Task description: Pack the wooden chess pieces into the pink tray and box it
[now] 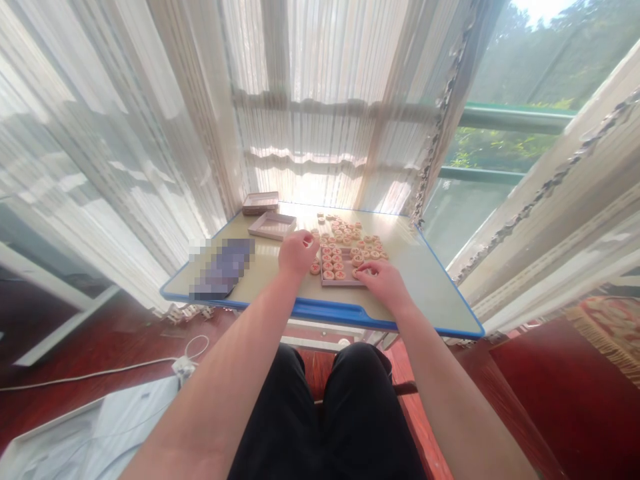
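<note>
Round wooden Chinese chess pieces with red markings (328, 267) stand in rows along the left side of a shallow box (345, 283) near the table's front. Just left of this box is my left hand (299, 253), its fingers curled together around what looks like a Chinese chess piece, of which only a pale bit shows. My right hand (384, 280) reaches over the box's front right corner, thumb and fingers pinching a Chinese chess piece (355, 273) inside it. More pieces (345, 232) lie loose behind the box, and one red-marked piece (315, 268) sits beside its left wall.
An open shallow box (273, 226) and a closed-looking box (261, 203) are at the table's back left. A dark blurred flat object (225, 267) lies at the left. The blue-edged table (435, 293) stands against sheer curtains (320, 133). A white cable (100, 375) crosses the floor.
</note>
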Action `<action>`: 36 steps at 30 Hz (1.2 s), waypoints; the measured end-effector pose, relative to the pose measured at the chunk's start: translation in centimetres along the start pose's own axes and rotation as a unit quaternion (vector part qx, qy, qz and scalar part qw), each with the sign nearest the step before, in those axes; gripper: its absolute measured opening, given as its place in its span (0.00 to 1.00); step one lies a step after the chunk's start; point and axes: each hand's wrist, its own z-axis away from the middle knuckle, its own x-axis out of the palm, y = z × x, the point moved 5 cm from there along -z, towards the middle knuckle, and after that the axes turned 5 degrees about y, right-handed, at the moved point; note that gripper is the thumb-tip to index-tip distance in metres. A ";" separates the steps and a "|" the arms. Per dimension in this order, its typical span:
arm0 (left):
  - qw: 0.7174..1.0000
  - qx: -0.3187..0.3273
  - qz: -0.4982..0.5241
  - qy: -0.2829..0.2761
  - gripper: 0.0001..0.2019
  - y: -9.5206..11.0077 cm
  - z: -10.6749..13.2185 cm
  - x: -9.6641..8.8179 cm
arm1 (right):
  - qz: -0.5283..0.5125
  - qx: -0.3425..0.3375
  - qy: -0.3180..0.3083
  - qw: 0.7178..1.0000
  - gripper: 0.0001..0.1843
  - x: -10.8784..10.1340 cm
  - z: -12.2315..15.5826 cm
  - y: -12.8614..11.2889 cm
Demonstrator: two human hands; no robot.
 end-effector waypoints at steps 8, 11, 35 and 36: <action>1.000 0.008 0.006 -0.001 0.08 -0.1 0.0 0.2 | 0.022 -0.005 0.018 1.000 0.11 -0.1 -0.2 -0.1; 1.000 0.021 0.006 -0.005 0.10 0.1 0.1 0.2 | 0.034 -0.004 0.024 0.999 0.11 -0.2 -0.3 -0.1; 0.998 0.050 -0.034 0.002 0.11 0.3 0.3 0.1 | 0.034 -0.020 0.025 0.999 0.08 0.0 -0.2 -0.3; 0.998 0.050 -0.035 0.002 0.11 0.3 0.3 0.2 | 0.033 -0.022 0.025 0.999 0.08 0.0 -0.2 -0.3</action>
